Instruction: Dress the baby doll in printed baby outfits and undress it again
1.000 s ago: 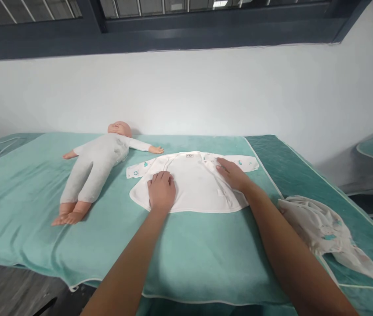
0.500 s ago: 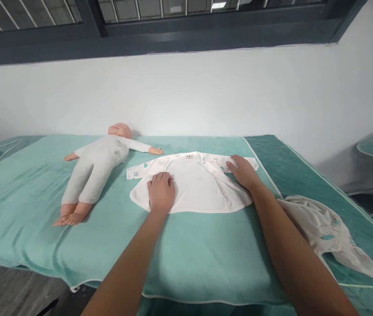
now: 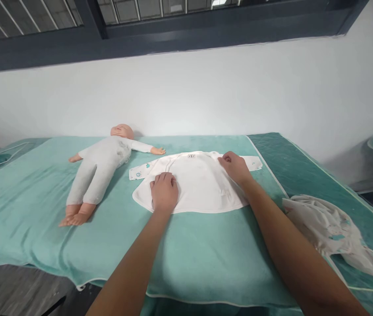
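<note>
A white baby shirt lies spread on the green cover, its printed sleeves stretched out to both sides and its neck label toward the wall. My left hand rests on the left part of the shirt's body, palm down with the fingers slightly bent. At the right shoulder, where the sleeve joins the body, my right hand has its fingers drawn together on the fabric. Its fingertips are partly hidden by the hand itself. To the left a baby doll in a white bodysuit lies on its back, arms spread and feet bare.
A crumpled white printed garment lies on the right, beside my right forearm. The green cover drapes over the front edge. Behind the bed stands a white wall below a dark window frame.
My right hand has moved left from the sleeve to the shirt's shoulder, and its fingers have closed. My left hand stays on the shirt. The view has shifted slightly.
</note>
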Available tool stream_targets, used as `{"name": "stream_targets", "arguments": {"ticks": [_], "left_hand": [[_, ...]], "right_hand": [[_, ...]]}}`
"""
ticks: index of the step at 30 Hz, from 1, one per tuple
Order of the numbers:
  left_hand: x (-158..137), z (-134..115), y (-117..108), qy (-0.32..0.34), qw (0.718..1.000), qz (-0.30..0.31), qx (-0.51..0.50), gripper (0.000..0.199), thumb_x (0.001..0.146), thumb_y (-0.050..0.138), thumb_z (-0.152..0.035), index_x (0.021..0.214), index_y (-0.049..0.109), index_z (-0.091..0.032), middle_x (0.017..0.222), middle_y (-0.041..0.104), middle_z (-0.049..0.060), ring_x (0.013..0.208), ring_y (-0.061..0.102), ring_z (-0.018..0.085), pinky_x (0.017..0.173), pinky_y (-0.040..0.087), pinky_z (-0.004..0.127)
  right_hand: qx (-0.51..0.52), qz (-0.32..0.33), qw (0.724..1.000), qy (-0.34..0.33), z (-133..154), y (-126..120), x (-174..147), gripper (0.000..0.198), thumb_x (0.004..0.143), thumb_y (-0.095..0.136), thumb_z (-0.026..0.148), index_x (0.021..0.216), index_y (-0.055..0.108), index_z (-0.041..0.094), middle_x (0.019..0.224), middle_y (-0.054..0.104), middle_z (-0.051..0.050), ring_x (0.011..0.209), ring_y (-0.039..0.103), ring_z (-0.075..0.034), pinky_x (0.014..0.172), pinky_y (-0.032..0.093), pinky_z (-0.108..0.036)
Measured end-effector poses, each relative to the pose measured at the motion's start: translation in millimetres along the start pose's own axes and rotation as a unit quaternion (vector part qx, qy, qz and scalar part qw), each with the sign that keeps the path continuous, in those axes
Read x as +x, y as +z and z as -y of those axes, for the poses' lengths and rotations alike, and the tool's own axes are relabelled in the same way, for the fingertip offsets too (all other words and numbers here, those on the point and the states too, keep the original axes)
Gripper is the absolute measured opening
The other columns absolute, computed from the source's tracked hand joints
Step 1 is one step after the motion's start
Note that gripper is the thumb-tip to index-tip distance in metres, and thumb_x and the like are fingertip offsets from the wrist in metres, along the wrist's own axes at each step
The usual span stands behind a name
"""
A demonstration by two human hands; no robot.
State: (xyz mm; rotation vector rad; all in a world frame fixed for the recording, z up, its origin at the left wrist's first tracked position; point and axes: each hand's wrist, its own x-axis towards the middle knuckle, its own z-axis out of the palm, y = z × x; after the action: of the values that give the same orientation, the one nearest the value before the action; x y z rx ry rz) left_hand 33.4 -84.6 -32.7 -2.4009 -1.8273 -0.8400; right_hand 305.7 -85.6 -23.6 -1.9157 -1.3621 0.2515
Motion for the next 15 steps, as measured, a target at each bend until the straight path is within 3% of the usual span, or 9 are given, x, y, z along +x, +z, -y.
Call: {"name": "stream_targets", "arguments": {"ticks": [5, 12, 15], "left_hand": [[0.9, 0.0, 0.7, -0.008, 1.000, 0.006, 0.005, 0.017, 0.089, 0.046, -0.018, 0.093, 0.061, -0.023, 0.106, 0.069, 0.006, 0.107, 0.056, 0.025, 0.086, 0.039, 0.041], [0.7, 0.5, -0.2, -0.006, 1.000, 0.013, 0.000, 0.018, 0.089, 0.045, -0.018, 0.093, 0.061, -0.023, 0.108, 0.069, 0.007, 0.108, 0.056, 0.026, 0.086, 0.039, 0.041], [-1.0, -1.7, -0.7, 0.002, 1.000, 0.008, 0.007, 0.018, 0.089, 0.045, -0.016, 0.095, 0.061, -0.023, 0.107, 0.069, 0.007, 0.108, 0.057, 0.025, 0.087, 0.039, 0.041]], "right_hand": [[0.010, -0.016, 0.999, 0.051, -13.8, -3.4, 2.4, 0.021, 0.084, 0.054, 0.040, 0.086, 0.063, 0.021, 0.084, 0.069, -0.006, 0.077, 0.059, -0.020, 0.070, 0.040, -0.030], [0.064, -0.021, 0.998, 0.007, -4.9, -10.6, -9.6, 0.020, 0.081, 0.058, 0.039, 0.085, 0.065, 0.021, 0.093, 0.070, -0.005, 0.080, 0.059, -0.019, 0.075, 0.043, -0.030], [0.083, -0.007, 0.996, 0.028, -2.7, -9.8, -10.6, 0.019, 0.083, 0.056, 0.039, 0.086, 0.062, 0.021, 0.089, 0.069, -0.005, 0.080, 0.059, -0.019, 0.074, 0.043, -0.030]]}}
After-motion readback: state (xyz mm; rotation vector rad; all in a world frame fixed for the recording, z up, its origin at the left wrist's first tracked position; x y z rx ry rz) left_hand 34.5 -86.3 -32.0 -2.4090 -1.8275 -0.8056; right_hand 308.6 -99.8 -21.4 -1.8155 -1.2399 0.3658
